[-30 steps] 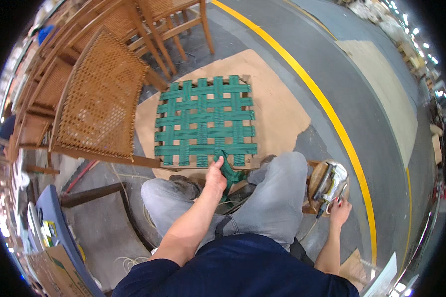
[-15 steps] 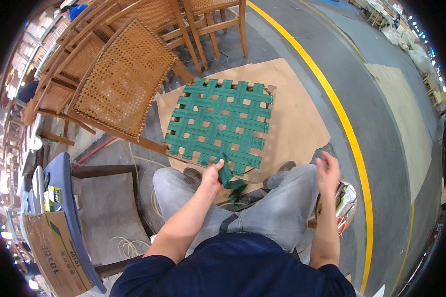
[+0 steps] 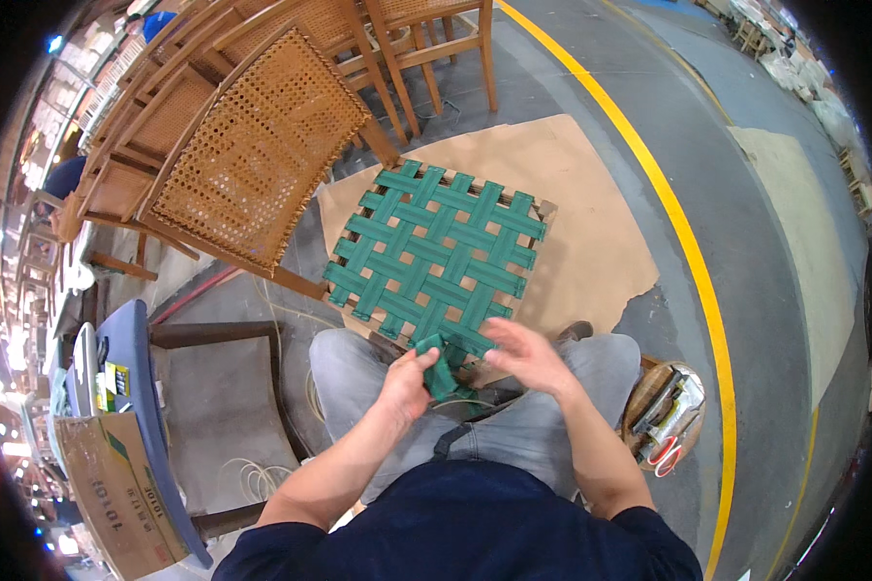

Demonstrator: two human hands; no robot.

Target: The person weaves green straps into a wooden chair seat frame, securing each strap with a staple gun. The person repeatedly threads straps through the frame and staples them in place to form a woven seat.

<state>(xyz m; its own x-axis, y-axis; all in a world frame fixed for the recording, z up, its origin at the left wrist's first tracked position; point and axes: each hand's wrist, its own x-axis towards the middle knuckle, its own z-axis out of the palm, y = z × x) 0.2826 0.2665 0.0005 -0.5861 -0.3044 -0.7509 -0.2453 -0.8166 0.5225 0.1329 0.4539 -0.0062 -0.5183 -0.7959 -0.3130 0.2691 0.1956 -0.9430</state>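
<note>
A chair seat (image 3: 434, 242) of interlaced green webbing straps is in front of my knees, over the cardboard. My left hand (image 3: 407, 383) is closed around a loose, bunched green webbing strap (image 3: 438, 376) by the seat's near edge. The strap's lower end hangs between my legs. My right hand (image 3: 533, 358) is just right of the strap, at the near right corner of the seat. Its fingers stretch leftward and are apart, with nothing seen in them. A woven cane chair back (image 3: 252, 145) leans up along the seat's left side.
Brown cardboard (image 3: 591, 223) covers the floor under the seat. By my right knee, a round stool top (image 3: 693, 387) holds tools and red-handled scissors (image 3: 664, 453). A grey-seated chair (image 3: 223, 407) with a cardboard box (image 3: 116, 494) is at left. Wooden chairs (image 3: 426, 48) crowd behind.
My right hand has come left from beside the stool to the seat's near edge, uncovering the tools. My left hand still grips the strap. The view has turned slightly.
</note>
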